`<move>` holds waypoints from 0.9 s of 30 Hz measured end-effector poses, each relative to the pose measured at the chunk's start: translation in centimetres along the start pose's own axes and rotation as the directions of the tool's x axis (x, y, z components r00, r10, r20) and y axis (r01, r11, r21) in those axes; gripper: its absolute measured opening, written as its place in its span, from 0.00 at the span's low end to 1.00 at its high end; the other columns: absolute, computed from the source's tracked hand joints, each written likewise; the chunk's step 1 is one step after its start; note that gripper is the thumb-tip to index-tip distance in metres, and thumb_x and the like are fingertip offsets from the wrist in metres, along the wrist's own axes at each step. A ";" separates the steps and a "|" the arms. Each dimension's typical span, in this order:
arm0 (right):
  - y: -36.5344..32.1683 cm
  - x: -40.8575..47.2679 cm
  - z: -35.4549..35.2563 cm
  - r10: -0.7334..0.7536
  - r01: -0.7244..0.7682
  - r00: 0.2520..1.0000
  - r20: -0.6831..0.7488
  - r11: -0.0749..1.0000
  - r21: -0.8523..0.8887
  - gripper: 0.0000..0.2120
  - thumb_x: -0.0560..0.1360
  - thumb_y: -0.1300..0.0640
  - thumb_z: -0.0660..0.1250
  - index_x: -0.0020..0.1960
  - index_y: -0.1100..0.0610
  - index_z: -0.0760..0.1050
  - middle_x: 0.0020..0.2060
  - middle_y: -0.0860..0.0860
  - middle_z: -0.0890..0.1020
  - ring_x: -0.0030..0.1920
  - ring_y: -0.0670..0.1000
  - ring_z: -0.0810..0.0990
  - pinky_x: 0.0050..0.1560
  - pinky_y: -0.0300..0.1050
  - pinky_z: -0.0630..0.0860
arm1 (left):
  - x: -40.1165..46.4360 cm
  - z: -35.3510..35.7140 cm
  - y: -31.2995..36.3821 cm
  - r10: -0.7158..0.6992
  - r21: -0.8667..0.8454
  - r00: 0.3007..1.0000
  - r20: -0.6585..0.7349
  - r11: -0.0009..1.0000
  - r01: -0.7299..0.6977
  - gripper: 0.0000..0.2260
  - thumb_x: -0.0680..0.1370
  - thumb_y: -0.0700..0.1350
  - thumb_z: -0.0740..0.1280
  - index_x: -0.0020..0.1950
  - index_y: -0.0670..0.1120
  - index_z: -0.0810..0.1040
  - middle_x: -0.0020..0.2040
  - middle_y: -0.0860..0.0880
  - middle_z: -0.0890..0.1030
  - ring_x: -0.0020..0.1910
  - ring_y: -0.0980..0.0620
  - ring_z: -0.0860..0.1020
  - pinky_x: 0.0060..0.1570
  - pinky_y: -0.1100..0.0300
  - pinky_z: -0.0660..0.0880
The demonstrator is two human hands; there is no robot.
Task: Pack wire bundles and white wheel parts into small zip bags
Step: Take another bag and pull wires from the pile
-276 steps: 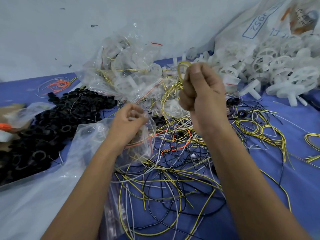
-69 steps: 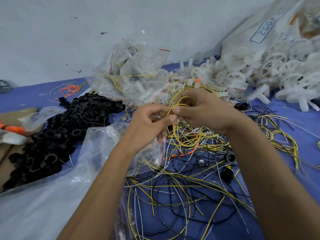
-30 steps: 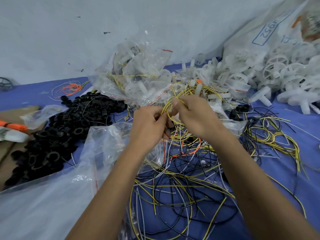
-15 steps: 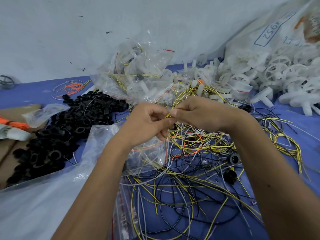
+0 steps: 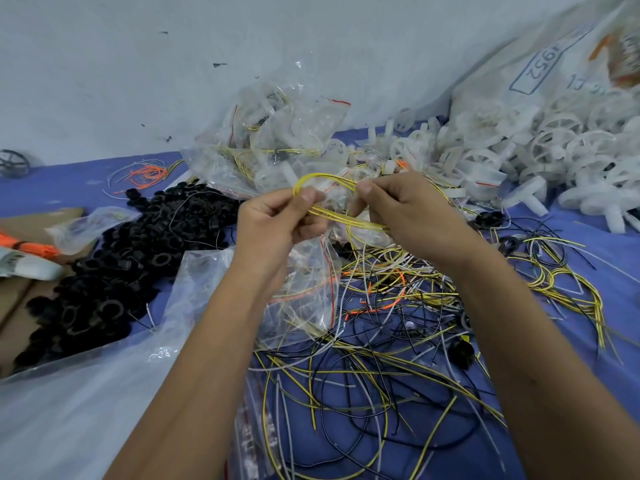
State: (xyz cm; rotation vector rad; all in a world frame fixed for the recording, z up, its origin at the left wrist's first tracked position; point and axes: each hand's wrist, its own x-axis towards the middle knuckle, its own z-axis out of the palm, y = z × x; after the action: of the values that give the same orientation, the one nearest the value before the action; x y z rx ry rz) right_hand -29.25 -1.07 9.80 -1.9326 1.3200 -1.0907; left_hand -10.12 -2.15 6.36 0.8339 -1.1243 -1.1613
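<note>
A loop of yellow wires [image 5: 325,178] is stretched between my two hands above the pile. My left hand [image 5: 277,226] pinches its left bend between thumb and fingers. The same hand also holds a small clear zip bag [image 5: 304,289] that hangs below it. My right hand [image 5: 405,216] pinches the wire strands at the right side of the loop. A tangle of loose yellow, black, white and orange wires [image 5: 374,348] lies on the blue cloth under my forearms. White wheel parts [image 5: 540,157] are heaped at the back right.
Filled zip bags [image 5: 273,143] are piled at the back centre against the wall. A heap of black ring parts [image 5: 114,268] lies on the left on plastic sheeting [image 5: 69,403]. A large white sack [image 5: 540,74] leans at the far right. Orange wires [image 5: 145,173] lie at the back left.
My hands have moved apart and drawn the yellow wires into an open loop between them. The zip bag still hangs from my left hand.
</note>
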 end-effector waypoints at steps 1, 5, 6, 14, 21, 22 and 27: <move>0.0 -0.2 0.2 -0.006 0.006 1.000 0.003 0.998 -0.056 0.22 0.86 0.49 0.55 0.48 0.58 0.84 0.23 0.40 0.69 0.24 0.39 0.69 0.34 0.42 0.69 | 0.1 -0.1 0.1 0.000 -0.056 0.999 -0.039 0.998 -0.003 0.11 0.80 0.38 0.69 0.41 0.45 0.87 0.40 0.47 0.86 0.30 0.55 0.82 0.34 0.66 0.80; -0.5 -0.9 1.5 -0.045 0.050 0.993 0.106 0.997 -0.052 0.28 0.85 0.42 0.52 0.46 0.61 0.82 0.28 0.45 0.71 0.25 0.41 0.69 0.32 0.39 0.64 | 0.3 -0.1 0.0 -0.014 -0.181 0.991 -0.129 0.983 -0.010 0.10 0.81 0.37 0.68 0.43 0.43 0.86 0.42 0.48 0.87 0.32 0.56 0.82 0.37 0.66 0.80; -0.6 -0.9 1.8 -0.070 0.078 0.991 0.114 0.995 -0.064 0.27 0.85 0.44 0.55 0.43 0.61 0.81 0.27 0.46 0.73 0.25 0.42 0.67 0.31 0.40 0.64 | 0.3 0.0 0.0 -0.026 -0.211 0.989 -0.143 0.977 -0.005 0.09 0.81 0.37 0.68 0.43 0.42 0.86 0.42 0.48 0.87 0.33 0.56 0.82 0.38 0.67 0.80; -1.0 -0.6 3.6 -0.175 0.188 0.980 -0.091 0.968 0.167 0.08 0.83 0.56 0.65 0.56 0.55 0.81 0.29 0.53 0.81 0.30 0.57 0.77 0.33 0.47 0.71 | 0.2 0.1 -0.5 -0.029 -0.230 0.985 -0.167 0.973 -0.010 0.06 0.82 0.37 0.67 0.48 0.39 0.84 0.43 0.47 0.87 0.34 0.55 0.82 0.38 0.67 0.80; -0.5 -0.3 3.6 0.022 0.152 0.949 -0.314 0.842 0.518 0.12 0.84 0.59 0.62 0.47 0.61 0.82 0.27 0.53 0.79 0.21 0.44 0.61 0.23 0.35 0.58 | -0.1 0.5 -0.8 0.019 -0.075 1.000 -0.011 0.997 -0.020 0.06 0.77 0.45 0.72 0.43 0.45 0.87 0.37 0.49 0.84 0.31 0.55 0.80 0.31 0.67 0.76; -0.5 -0.2 3.2 0.066 0.153 0.939 -0.337 0.797 0.584 0.13 0.84 0.59 0.61 0.46 0.61 0.81 0.27 0.52 0.77 0.21 0.44 0.61 0.23 0.35 0.57 | -0.1 0.3 -0.9 0.012 0.010 1.000 0.015 1.000 -0.013 0.07 0.77 0.47 0.73 0.41 0.46 0.86 0.35 0.49 0.82 0.30 0.55 0.78 0.28 0.66 0.73; -0.7 0.3 0.6 0.228 0.264 0.902 -0.366 0.380 0.887 0.13 0.85 0.56 0.58 0.49 0.59 0.78 0.28 0.48 0.73 0.23 0.43 0.58 0.22 0.36 0.56 | -0.2 -0.1 -2.9 -0.104 0.675 0.992 -0.075 0.727 0.127 0.19 0.74 0.60 0.74 0.35 0.49 0.74 0.29 0.55 0.74 0.24 0.59 0.69 0.29 0.62 0.66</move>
State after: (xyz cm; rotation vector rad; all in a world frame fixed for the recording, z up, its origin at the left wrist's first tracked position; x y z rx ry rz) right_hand -28.36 -1.10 10.16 -0.8153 0.5311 -1.8321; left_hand -10.75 -2.61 3.56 1.5028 -1.5185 -0.8116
